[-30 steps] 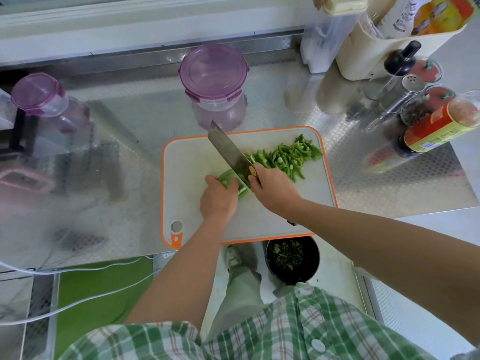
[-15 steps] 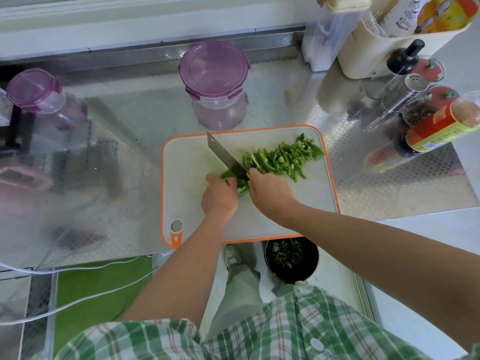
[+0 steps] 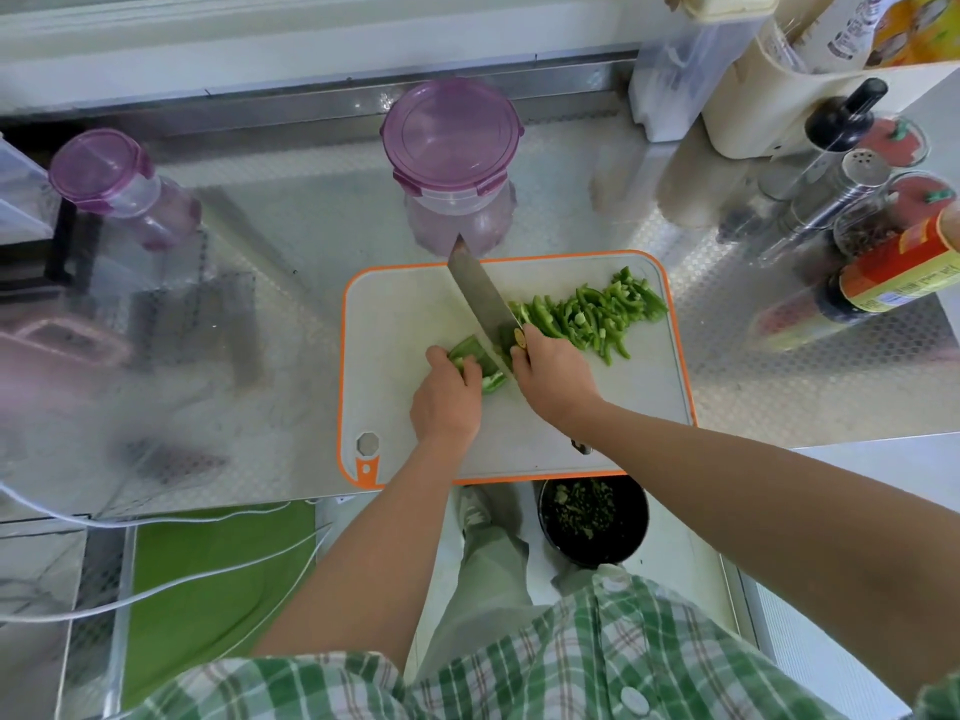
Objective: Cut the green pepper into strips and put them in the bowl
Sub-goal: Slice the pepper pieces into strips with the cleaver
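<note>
Pot [image 3: 643,514]: green scraps [image 3: 582,511] inside | left hand [image 3: 449,402] holds pepper [image 3: 491,383] | right hand [image 3: 556,381] grips knife [image 3: 478,293]

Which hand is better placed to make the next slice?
Right. The right hand grips the knife, its blade across the pepper; the left hand is holding that pepper on the board.

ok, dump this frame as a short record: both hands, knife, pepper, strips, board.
left hand: holds the pepper piece down on the cutting board
right hand: grips the knife, tip pointing away from the person
blade: between the pepper piece and the strips
strips: piled on the board's right part
board: white, orange rim, on the metal counter
lidded container: purple lid, behind the board
</note>
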